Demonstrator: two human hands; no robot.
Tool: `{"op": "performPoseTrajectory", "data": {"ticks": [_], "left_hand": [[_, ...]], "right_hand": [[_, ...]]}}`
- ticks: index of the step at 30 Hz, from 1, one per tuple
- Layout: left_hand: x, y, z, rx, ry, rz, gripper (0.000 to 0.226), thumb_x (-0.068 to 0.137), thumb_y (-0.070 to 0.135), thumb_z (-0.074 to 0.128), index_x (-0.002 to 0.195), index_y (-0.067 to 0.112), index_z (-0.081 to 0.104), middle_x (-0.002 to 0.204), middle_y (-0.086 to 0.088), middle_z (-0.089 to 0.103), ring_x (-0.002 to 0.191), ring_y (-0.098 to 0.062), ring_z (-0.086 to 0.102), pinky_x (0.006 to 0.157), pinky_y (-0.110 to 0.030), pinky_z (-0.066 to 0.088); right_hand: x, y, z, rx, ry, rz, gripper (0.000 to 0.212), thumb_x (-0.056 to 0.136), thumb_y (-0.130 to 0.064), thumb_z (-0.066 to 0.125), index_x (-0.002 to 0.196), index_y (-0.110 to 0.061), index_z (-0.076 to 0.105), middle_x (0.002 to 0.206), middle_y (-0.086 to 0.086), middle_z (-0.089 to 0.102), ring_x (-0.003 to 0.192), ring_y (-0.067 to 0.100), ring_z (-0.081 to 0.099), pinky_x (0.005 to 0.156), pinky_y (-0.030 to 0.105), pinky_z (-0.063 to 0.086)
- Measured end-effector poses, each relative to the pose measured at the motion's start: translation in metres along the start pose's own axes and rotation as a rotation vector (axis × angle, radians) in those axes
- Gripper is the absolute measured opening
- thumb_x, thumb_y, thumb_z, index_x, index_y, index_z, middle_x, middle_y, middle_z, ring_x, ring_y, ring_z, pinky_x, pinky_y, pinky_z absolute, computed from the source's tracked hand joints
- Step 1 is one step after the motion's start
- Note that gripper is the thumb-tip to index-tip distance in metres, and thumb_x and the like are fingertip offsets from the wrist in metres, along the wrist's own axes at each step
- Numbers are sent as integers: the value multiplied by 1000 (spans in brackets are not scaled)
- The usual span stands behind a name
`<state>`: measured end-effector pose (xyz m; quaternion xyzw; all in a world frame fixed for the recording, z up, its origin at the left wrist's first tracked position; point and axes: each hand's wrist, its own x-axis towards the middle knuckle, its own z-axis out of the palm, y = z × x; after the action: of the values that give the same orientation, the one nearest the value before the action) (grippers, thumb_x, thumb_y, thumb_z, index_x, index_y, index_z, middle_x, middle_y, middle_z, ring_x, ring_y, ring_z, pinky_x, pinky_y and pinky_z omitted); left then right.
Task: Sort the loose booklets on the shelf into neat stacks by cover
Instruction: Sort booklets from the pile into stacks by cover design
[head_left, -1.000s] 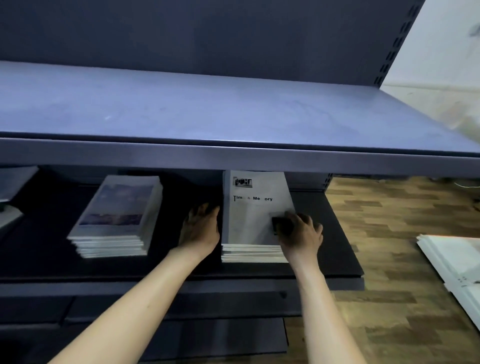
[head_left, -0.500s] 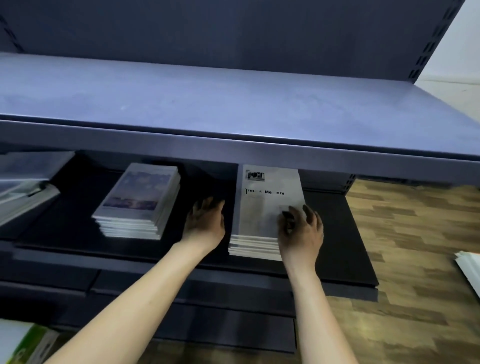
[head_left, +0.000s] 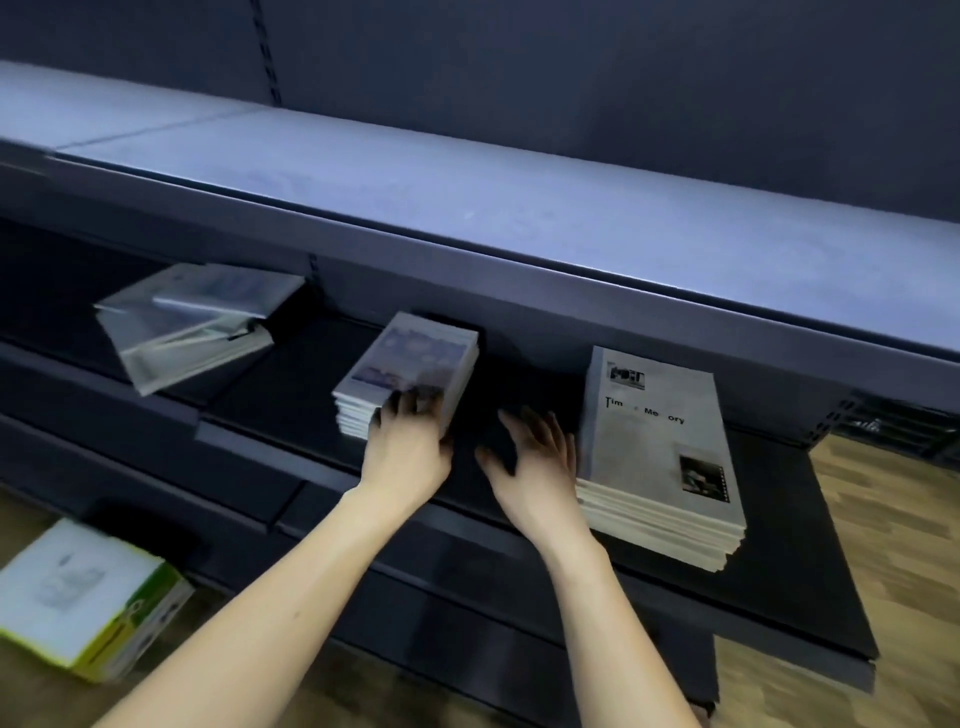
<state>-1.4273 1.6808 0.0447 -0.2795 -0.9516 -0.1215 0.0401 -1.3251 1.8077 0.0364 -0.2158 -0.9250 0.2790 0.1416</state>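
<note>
A neat stack of booklets with a bluish photo cover (head_left: 415, 358) sits mid-shelf on the dark lower shelf (head_left: 291, 379). My left hand (head_left: 408, 447) touches its near right corner, fingertips over the front edge of the top cover. To the right lies a taller stack of grey "Time Memory" booklets (head_left: 654, 441). My right hand (head_left: 535, 457) hovers between the two stacks with fingers spread, close to the grey stack's left side, holding nothing. Further left, a loose, skewed pile of booklets (head_left: 192, 322) lies blurred.
A wide grey upper shelf (head_left: 467, 208) overhangs the lower one and hides its back. A white and green box (head_left: 88, 597) lies on the floor at the lower left. Wood flooring (head_left: 893, 545) shows past the shelf's right end.
My view swung left. Both hands left the grey stack: the left went to the photo-cover stack, the right came off the grey cover into the gap between the stacks.
</note>
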Motion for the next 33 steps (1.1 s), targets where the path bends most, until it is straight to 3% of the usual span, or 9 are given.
{"op": "performPoseTrajectory", "data": {"ticks": [4, 10, 17, 22, 33], "left_hand": [[-10, -53, -13, 53, -13, -95, 68, 89, 37, 55, 150, 19, 31, 141, -16, 45, 133, -36, 38, 110, -47, 31], [-31, -136, -34, 31, -4, -167, 63, 94, 40, 51, 151, 25, 29, 154, -14, 31, 145, -33, 20, 116, -49, 19], [-52, -229, -59, -37, 34, -225, 60, 98, 38, 48, 152, 26, 28, 156, -12, 28, 147, -30, 16, 119, -48, 13], [-65, -287, -71, -105, 87, -200, 54, 100, 35, 46, 151, 25, 33, 155, -7, 32, 147, -27, 18, 119, -42, 15], [-60, -374, -73, -165, 88, -271, 53, 100, 33, 47, 150, 23, 35, 154, -4, 35, 148, -24, 19, 119, -38, 16]], "right_hand": [[7, -44, 27, -92, -104, -36, 59, 97, -49, 49, 152, -33, 33, 163, -1, 20, 152, 29, 2, 122, 49, -4], [8, -112, 78, -169, -143, -100, 58, 98, -49, 47, 151, -30, 35, 160, 3, 28, 149, 30, 14, 121, 50, 5], [6, -193, 136, -110, -182, -163, 57, 97, -44, 50, 150, -27, 37, 155, 4, 38, 144, 27, 29, 119, 51, 19], [3, -242, 177, 11, -208, -197, 55, 97, -37, 55, 148, -19, 42, 151, 4, 44, 142, 26, 36, 115, 48, 30], [19, -301, 243, 160, -306, -193, 53, 99, -31, 55, 149, -20, 40, 150, -2, 42, 136, 10, 40, 111, 27, 34]]}}
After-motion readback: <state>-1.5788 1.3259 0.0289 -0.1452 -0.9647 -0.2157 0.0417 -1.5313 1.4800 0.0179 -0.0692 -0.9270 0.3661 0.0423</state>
